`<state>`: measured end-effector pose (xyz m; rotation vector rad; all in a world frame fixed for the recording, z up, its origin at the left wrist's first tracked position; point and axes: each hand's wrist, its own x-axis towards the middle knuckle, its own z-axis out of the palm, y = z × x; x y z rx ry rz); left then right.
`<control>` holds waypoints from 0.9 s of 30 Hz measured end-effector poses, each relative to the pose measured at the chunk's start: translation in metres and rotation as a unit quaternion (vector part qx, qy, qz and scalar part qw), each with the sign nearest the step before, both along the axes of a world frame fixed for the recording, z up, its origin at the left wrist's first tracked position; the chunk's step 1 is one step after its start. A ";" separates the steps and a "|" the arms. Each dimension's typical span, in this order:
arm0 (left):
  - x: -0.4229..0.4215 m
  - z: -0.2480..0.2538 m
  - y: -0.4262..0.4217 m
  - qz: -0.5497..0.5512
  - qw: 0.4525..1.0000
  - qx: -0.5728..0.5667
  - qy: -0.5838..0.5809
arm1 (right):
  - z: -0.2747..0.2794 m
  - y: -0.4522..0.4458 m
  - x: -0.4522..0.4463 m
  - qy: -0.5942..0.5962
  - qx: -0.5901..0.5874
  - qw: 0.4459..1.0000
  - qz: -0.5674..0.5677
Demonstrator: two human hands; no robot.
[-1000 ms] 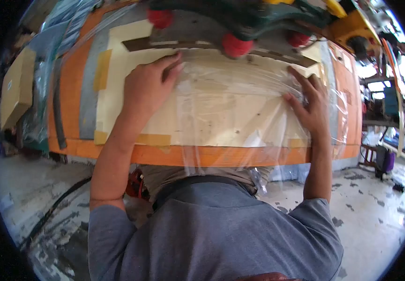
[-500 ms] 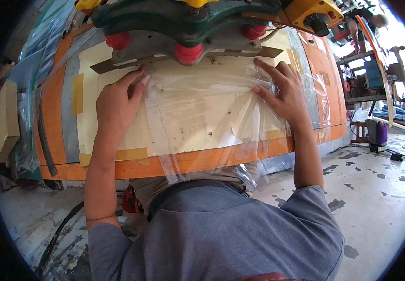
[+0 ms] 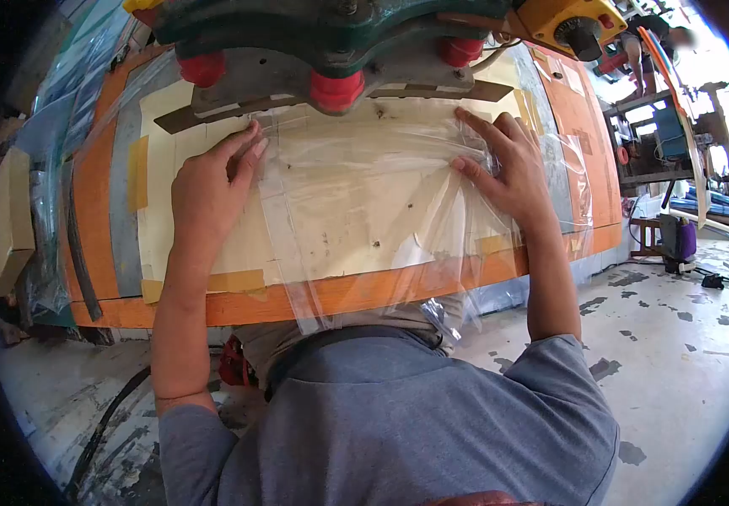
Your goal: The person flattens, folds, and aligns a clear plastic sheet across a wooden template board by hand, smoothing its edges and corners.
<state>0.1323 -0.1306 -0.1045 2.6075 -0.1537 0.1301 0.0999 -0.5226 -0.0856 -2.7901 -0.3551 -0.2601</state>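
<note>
A sheet of clear plastic film (image 3: 356, 156) lies across a cream-coloured board (image 3: 347, 240), wrinkled toward the right and hanging over the front edge. My left hand (image 3: 217, 185) pinches the film's left border between thumb and index finger. At the opposite side, my right hand (image 3: 509, 164) holds the film, its index finger stretched forward and thumb apart, with folds gathering under the palm. Both hands' fingertips are just short of a long flat bar (image 3: 491, 91) beneath the green press head (image 3: 339, 42). The folds partly hide what the right fingers grip.
Red cylindrical posts (image 3: 336, 89) stand under the press head. A yellow control box with a black knob (image 3: 579, 38) is at upper right. The orange table edge (image 3: 238, 310) runs before me. A cardboard box (image 3: 8, 219) is at left; another person (image 3: 638, 55) stands far right.
The view has shifted slightly, so the press appears a little further left and higher. Both hands stay almost in place on the film.
</note>
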 end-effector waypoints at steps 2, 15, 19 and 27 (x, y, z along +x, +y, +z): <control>0.001 -0.002 0.001 -0.003 1.000 -0.005 -0.004 | 0.000 0.000 0.000 -0.006 -0.003 1.000 0.002; -0.003 0.003 -0.001 -0.010 0.999 0.031 -0.022 | 0.002 0.005 0.000 -0.010 0.006 1.000 0.012; -0.002 -0.001 0.001 -0.010 1.000 0.020 -0.014 | 0.002 0.007 -0.001 -0.008 0.016 1.000 0.006; -0.003 0.003 0.000 -0.006 0.999 0.041 -0.012 | 0.002 0.007 0.000 -0.006 0.008 1.000 0.005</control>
